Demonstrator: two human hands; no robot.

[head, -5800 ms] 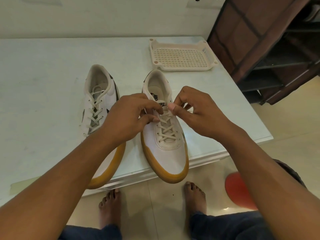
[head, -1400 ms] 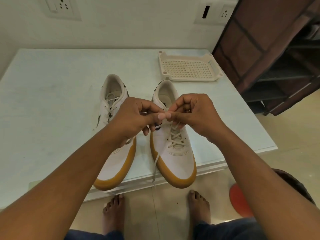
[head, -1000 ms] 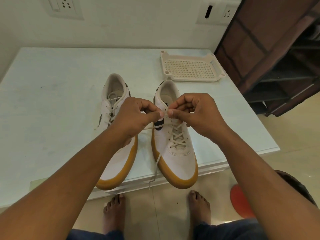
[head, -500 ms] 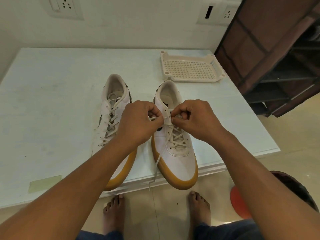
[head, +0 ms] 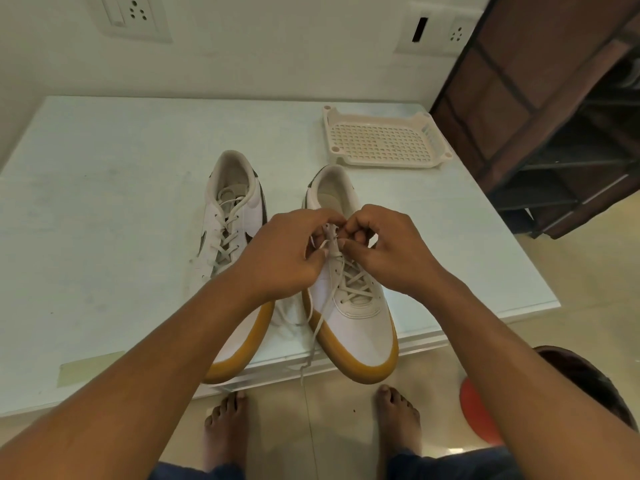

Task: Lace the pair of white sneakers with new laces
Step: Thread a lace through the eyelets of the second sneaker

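Note:
Two white sneakers with tan soles stand side by side on the pale table (head: pixel 104 202), toes toward me. The left sneaker (head: pixel 230 233) is laced, its toe hidden under my left forearm. The right sneaker (head: pixel 353 306) has crossed white laces (head: pixel 351 282) up its front. Above its tongue, my left hand (head: pixel 287 254) and my right hand (head: pixel 384 251) meet, fingers curled, each pinching the lace near the top eyelets. A loose lace end (head: pixel 310 344) trails down the shoe's left side over the table edge.
A cream perforated plastic tray (head: pixel 384 140) sits at the table's back right. A dark brown shelf rack (head: pixel 554 116) stands to the right. My bare feet (head: pixel 311 427) are on the tiled floor below, beside a red round object (head: pixel 478 414). Wall sockets are behind the table.
Both hands have drawn closer together and curled tighter over the right sneaker's tongue. The lace stretch between them has shortened. The sneakers have not moved.

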